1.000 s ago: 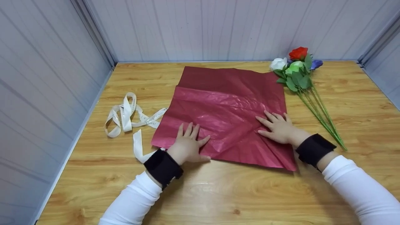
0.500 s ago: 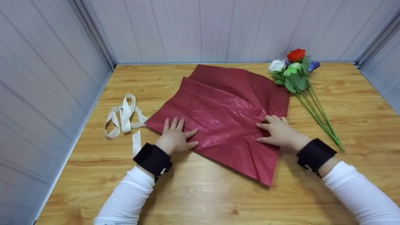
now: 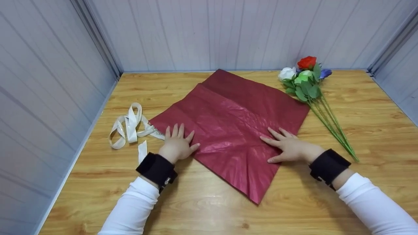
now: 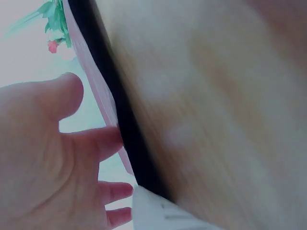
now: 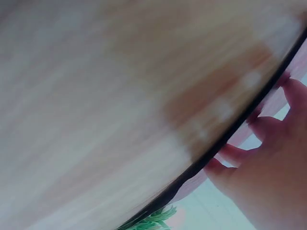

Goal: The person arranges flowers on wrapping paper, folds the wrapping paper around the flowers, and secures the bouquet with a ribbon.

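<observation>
A dark red sheet of wrapping paper [image 3: 225,120] lies creased on the table, turned so that one corner points toward me. My left hand [image 3: 177,145] rests with spread fingers on its left edge; the left wrist view shows the same hand [image 4: 53,153] from the side, fingertips at the paper's edge. On the right part of the sheet my right hand [image 3: 290,148] lies palm down, fingers apart, and the right wrist view shows that hand [image 5: 268,158] touching the paper. A white printed ribbon [image 3: 131,125] lies loosely looped at the left, partly under the paper's left corner.
Artificial flowers [image 3: 305,76] in red, white, green and blue lie at the back right, long green stems [image 3: 336,130] pointing toward me. Pale panel walls [image 3: 196,32] enclose the wooden table [image 3: 209,215] at the back and sides. One ribbon end [image 3: 142,150] lies near my left wrist.
The paper has turned clockwise from nearly square-on to a diamond, its near corner swinging toward me and left. My left hand has shifted left and slightly away; my right hand stays near its place.
</observation>
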